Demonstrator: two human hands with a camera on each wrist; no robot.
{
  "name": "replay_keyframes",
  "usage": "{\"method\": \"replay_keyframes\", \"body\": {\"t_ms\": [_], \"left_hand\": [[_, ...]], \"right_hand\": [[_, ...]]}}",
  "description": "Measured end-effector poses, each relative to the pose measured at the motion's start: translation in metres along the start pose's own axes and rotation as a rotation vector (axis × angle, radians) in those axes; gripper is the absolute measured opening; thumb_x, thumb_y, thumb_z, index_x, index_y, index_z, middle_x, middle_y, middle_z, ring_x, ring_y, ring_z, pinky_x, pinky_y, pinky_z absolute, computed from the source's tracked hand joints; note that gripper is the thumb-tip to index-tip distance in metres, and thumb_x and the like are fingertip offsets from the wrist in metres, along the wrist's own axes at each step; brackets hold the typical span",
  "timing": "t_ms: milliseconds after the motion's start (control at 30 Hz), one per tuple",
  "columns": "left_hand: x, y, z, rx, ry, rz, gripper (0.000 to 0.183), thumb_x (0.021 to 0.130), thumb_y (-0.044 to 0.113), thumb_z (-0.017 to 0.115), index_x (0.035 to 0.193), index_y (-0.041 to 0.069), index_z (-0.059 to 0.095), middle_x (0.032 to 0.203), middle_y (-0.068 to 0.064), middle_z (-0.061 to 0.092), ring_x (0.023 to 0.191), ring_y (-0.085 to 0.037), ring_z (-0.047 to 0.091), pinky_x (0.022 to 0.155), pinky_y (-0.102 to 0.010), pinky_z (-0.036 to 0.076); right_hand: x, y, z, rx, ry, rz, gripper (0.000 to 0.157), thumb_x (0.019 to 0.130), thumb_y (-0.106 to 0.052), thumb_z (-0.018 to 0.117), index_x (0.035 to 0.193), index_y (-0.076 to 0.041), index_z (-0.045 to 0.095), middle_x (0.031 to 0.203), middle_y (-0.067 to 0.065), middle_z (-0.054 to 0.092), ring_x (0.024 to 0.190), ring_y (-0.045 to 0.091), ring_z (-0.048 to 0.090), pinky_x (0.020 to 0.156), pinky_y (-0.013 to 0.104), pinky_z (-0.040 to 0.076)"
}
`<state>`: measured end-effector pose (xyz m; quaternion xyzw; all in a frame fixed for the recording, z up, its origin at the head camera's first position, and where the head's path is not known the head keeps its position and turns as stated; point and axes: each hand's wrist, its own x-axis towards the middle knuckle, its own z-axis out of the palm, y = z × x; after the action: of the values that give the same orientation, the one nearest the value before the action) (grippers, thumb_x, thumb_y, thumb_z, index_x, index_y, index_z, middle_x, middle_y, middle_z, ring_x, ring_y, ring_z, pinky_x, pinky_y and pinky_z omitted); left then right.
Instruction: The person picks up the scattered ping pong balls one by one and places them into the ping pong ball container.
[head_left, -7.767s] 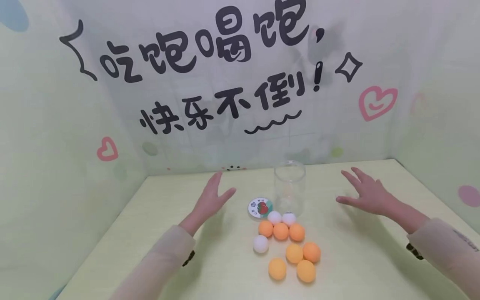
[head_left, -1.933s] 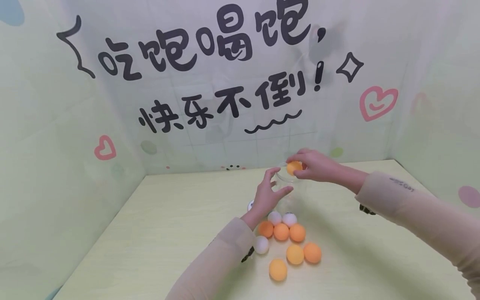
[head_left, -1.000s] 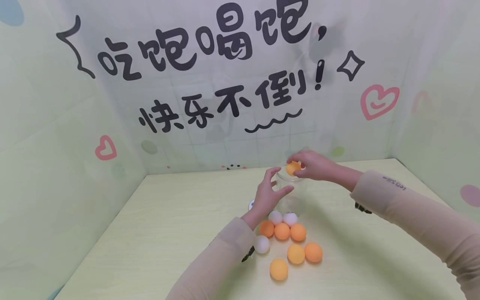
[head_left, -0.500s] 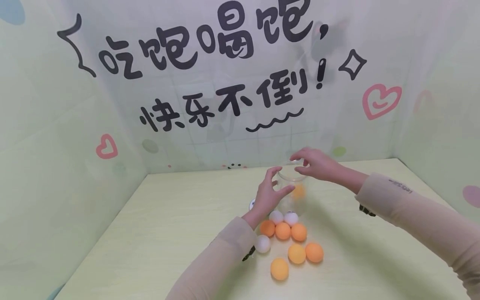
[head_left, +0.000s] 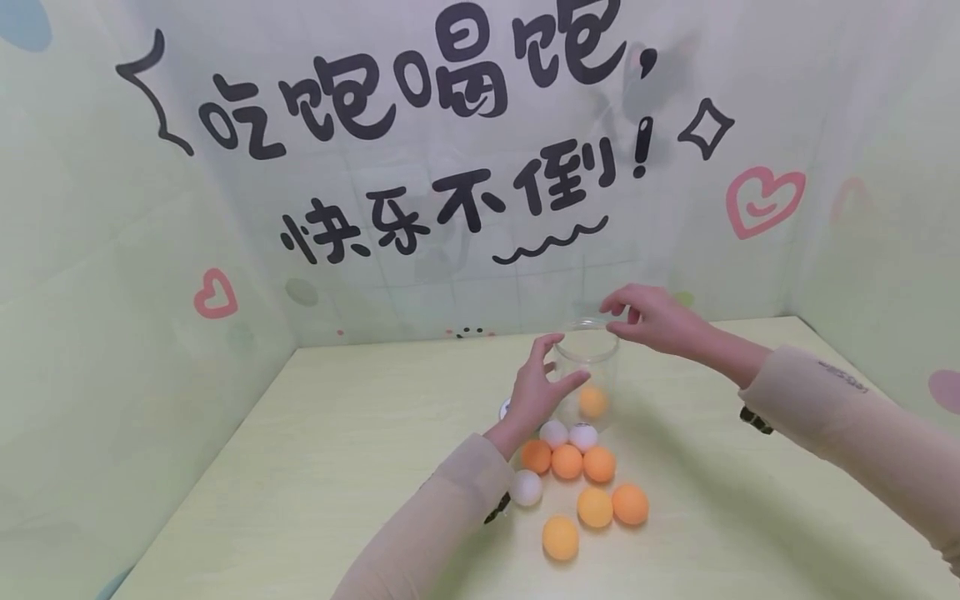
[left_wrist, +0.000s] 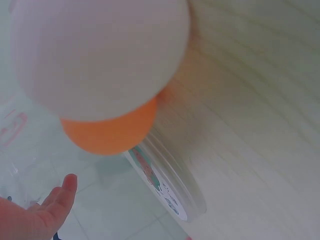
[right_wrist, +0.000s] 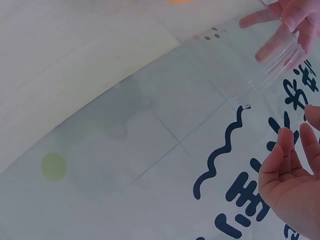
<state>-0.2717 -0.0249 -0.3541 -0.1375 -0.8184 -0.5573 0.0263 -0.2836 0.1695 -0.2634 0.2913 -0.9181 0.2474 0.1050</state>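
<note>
A clear cylindrical jar [head_left: 602, 371] stands upright at the back of the table. My left hand [head_left: 534, 392] holds its left side, thumb across the front and fingers at the rim. Inside, low down, is one orange ping-pong ball [head_left: 592, 402]. Just right of the rim and slightly above it, my right hand [head_left: 660, 321] hangs with bent fingers and nothing between them. In front of the jar lie two white ping-pong balls [head_left: 554, 435], then a row of three orange balls [head_left: 567, 462]. The left wrist view shows a white ball [left_wrist: 100, 55] very close, partly covering an orange one [left_wrist: 110, 132].
Nearer the front lie a single white ball [head_left: 526, 488], a touching orange pair [head_left: 595, 507] and a separate orange ball [head_left: 560, 538]. A round lid [left_wrist: 160, 175] with a printed picture is mostly hidden behind my left hand in the head view. A printed curtain [head_left: 420, 300] hangs behind the table.
My left hand has come to the jar since the oldest frame. My right hand has brought one orange ball over the rim, let it drop inside and drawn back up and right.
</note>
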Motion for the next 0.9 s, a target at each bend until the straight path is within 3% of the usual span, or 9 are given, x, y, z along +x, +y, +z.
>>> {"method": "replay_keyframes", "body": {"t_ms": [433,600,900], "left_hand": [[-0.001,-0.001,0.001,0.027,-0.001,-0.003,0.063,0.082,0.033,0.067,0.135,0.025,0.035,0.145,-0.004,0.034,0.121,-0.033,0.046,0.09,-0.044,0.046],[-0.001,-0.002,0.001,0.032,-0.005,-0.005,0.063,0.082,0.033,0.067,0.135,0.026,0.035,0.144,-0.003,0.035,0.121,-0.032,0.046,0.09,-0.044,0.046],[0.0,-0.004,0.001,0.081,-0.004,0.007,0.064,0.082,0.036,0.067,0.136,0.027,0.033,0.142,-0.005,0.039,0.118,-0.032,0.049,0.089,-0.045,0.046]], "right_hand": [[-0.039,-0.008,-0.001,0.003,0.016,-0.123,0.02,0.077,-0.002,0.07,0.096,-0.001,0.064,0.082,0.0,0.06,0.072,0.012,0.053,0.062,0.025,0.048],[-0.054,-0.017,0.007,0.01,-0.024,-0.14,0.023,0.076,-0.004,0.071,0.098,-0.005,0.063,0.087,-0.003,0.06,0.075,0.01,0.053,0.064,0.025,0.049],[-0.078,-0.028,0.02,0.079,-0.11,-0.182,0.03,0.077,-0.001,0.069,0.106,-0.002,0.059,0.09,-0.001,0.058,0.078,0.013,0.055,0.067,0.025,0.052]]}}
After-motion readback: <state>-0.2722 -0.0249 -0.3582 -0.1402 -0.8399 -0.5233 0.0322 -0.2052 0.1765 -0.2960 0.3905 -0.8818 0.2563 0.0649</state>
